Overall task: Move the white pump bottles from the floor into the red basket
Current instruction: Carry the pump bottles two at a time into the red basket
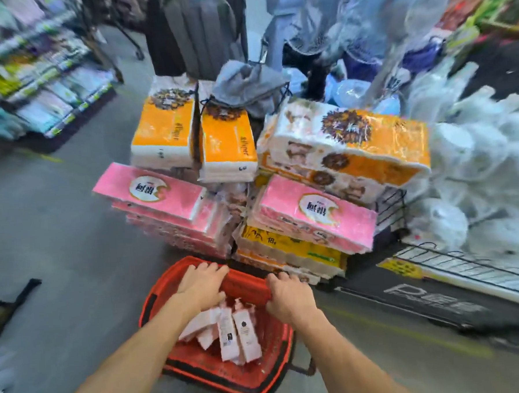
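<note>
The red basket point(172, 282) stands on the grey floor just in front of me. Several white pump bottles point(246, 332) lie inside it, leaning against one another. My left hand point(202, 282) reaches over the basket's far rim with its fingers curled on the edge. My right hand point(287, 297) grips the far right part of the rim or handle, fingers wrapped over it. No bottle is visible on the floor. The frame is blurred by motion.
Stacked packs of tissue paper, orange point(164, 129) and pink point(149, 190), sit right behind the basket. White plastic-wrapped goods point(476, 170) pile up at right. Shelves point(36, 87) line the left. A black mat point(438, 301) lies at right.
</note>
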A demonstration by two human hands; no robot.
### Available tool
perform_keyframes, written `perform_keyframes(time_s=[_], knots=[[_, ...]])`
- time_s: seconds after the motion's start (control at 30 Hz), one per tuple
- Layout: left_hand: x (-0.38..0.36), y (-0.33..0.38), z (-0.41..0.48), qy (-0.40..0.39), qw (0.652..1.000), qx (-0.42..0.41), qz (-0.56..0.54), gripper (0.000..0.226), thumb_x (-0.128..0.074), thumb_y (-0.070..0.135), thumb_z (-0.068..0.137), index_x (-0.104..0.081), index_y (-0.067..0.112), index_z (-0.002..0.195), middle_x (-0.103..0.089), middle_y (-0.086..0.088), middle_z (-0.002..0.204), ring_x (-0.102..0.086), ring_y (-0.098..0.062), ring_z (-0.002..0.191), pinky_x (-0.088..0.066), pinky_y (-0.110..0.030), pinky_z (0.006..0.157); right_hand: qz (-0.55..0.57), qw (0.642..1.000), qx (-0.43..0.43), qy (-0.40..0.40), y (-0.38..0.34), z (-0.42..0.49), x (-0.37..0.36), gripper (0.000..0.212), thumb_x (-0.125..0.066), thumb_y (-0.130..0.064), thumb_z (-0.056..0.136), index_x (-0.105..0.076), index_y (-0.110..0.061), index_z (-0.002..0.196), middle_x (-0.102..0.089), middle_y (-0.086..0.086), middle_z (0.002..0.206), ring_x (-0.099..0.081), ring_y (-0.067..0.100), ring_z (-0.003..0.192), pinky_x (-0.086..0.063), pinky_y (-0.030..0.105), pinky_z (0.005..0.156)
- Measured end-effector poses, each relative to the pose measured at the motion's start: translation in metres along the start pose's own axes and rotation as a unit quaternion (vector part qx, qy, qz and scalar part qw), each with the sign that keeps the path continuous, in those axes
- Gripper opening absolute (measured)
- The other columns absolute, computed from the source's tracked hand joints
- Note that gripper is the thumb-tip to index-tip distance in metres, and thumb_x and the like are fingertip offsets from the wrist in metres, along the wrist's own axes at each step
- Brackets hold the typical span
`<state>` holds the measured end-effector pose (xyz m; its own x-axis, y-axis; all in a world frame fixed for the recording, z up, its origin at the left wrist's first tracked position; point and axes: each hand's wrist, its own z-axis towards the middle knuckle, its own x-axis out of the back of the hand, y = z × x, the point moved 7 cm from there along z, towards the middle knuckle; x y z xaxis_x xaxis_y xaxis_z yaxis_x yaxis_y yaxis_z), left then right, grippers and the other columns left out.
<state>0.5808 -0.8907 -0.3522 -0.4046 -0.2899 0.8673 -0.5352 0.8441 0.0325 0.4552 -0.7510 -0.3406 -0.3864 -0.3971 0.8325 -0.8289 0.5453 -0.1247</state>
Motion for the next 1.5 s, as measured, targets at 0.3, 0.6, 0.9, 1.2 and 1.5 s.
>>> perform_keyframes(time_s=[0.3, 0.6, 0.9, 1.2, 1.5], knots=[[0.07, 0.089, -0.006, 0.04, 0.986, -0.145, 0.073, 0.059, -0.054, 0.045, 0.093, -0.037, 0.025, 0.146, -0.05, -0.003, 0.142, -0.047, -0.029, 0.13, -0.041, -0.044, 0.1, 0.039, 0.989, -0.107, 0.09, 0.052, -0.069, 0.046, 0.052, -0.065, -0.036, 0.092, -0.047, -0.02, 0.137, -0.055, 0.01, 0.136, -0.047, 0.036, 0.132, -0.045, 0.049, 0.101], [0.132, 0.262, -0.007, 0.108, 0.937, -0.297, 0.147, 0.059, -0.058, 0.047, 0.091, -0.042, 0.03, 0.145, -0.051, 0.002, 0.145, -0.046, -0.024, 0.133, -0.039, -0.042, 0.106, 0.086, 0.951, -0.259, 0.144, 0.172, -0.181, 0.068, 0.048, -0.062, -0.033, 0.095, -0.047, -0.017, 0.138, -0.052, 0.013, 0.14, -0.044, 0.039, 0.133, -0.038, 0.055, 0.105], [0.148, 0.492, -0.056, 0.129, 0.863, -0.433, 0.226, 0.054, -0.055, 0.042, 0.091, -0.042, 0.029, 0.142, -0.056, -0.001, 0.134, -0.053, -0.027, 0.123, -0.045, -0.042, 0.096, 0.144, 0.871, -0.443, 0.156, 0.331, -0.371, 0.015, 0.054, -0.062, -0.041, 0.096, -0.045, -0.019, 0.142, -0.052, 0.011, 0.143, -0.044, 0.035, 0.136, -0.037, 0.051, 0.108], [0.146, 0.688, -0.131, 0.167, 0.773, -0.563, 0.241, 0.049, -0.056, 0.041, 0.093, -0.042, 0.031, 0.14, -0.058, 0.001, 0.131, -0.054, -0.024, 0.121, -0.046, -0.042, 0.099, 0.19, 0.763, -0.59, 0.181, 0.421, -0.54, -0.043, 0.052, -0.064, -0.037, 0.094, -0.046, -0.02, 0.139, -0.053, 0.011, 0.141, -0.046, 0.035, 0.134, -0.034, 0.05, 0.109], [0.139, 0.841, -0.17, 0.198, 0.667, -0.67, 0.259, 0.047, -0.056, 0.043, 0.094, -0.042, 0.031, 0.138, -0.056, 0.002, 0.128, -0.053, -0.025, 0.12, -0.045, -0.042, 0.094, 0.233, 0.662, -0.687, 0.189, 0.479, -0.644, -0.068, 0.046, -0.062, -0.034, 0.093, -0.051, -0.023, 0.136, -0.057, 0.008, 0.138, -0.051, 0.034, 0.129, -0.04, 0.043, 0.102]])
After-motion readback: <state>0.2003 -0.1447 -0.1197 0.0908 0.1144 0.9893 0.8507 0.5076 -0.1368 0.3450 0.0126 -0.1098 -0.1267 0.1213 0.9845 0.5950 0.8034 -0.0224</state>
